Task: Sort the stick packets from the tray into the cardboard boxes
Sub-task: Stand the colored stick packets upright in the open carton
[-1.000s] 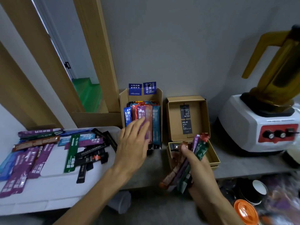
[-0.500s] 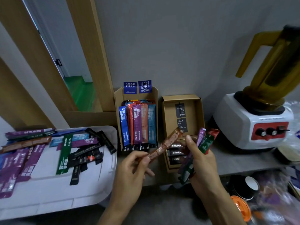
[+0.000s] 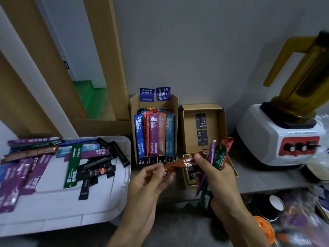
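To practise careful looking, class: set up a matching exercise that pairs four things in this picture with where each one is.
Things:
1. brown packet
2. packet bundle
3. white tray
4. tall cardboard box

Places:
a. far left, loose packets lying on it
b. against the wall, packets standing inside
c. pinched between left hand and right hand
d. gripped in the right hand alone

Pairs: 1-c, 2-d, 3-a, 4-b

Brown stick packet (image 3: 183,162) near-level, 6 o'clock of tall box (image 3: 176,111); mixed bundle (image 3: 219,155) at its 3 o'clock; loose packets (image 3: 73,164) on tray (image 3: 99,207).
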A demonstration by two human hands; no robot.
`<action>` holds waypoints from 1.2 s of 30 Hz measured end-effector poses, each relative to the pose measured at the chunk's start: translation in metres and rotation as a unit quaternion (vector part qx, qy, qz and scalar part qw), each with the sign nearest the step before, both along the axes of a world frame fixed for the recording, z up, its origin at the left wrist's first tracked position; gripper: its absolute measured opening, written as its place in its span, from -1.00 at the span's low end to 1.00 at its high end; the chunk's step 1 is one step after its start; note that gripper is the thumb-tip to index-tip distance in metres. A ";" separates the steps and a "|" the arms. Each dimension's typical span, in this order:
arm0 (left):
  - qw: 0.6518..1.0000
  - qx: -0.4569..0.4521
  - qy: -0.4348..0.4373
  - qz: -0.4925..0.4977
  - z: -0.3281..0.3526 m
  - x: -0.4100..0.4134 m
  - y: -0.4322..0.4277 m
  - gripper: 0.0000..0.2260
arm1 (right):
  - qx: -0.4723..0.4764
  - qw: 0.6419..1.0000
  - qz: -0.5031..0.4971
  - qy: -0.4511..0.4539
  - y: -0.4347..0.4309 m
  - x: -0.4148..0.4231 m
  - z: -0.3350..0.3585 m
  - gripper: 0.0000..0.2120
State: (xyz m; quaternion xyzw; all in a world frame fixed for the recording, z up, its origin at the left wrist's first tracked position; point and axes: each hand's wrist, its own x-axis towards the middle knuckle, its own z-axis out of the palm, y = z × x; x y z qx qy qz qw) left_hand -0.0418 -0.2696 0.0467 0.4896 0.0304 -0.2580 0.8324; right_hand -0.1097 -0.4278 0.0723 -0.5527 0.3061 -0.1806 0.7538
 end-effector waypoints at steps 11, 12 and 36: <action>0.998 -0.009 0.007 0.065 0.005 0.012 0.015 -0.77 | 0.006 0.998 0.047 0.037 0.011 0.006 -0.005 -0.67; 0.996 -0.022 0.018 0.088 0.007 0.011 0.013 -0.77 | 0.014 0.998 0.043 0.036 0.013 0.007 -0.006 -0.69; 0.371 0.623 -0.686 0.066 0.012 0.148 0.005 -0.37 | 0.024 0.994 0.066 0.082 0.028 -0.009 -0.021 -0.83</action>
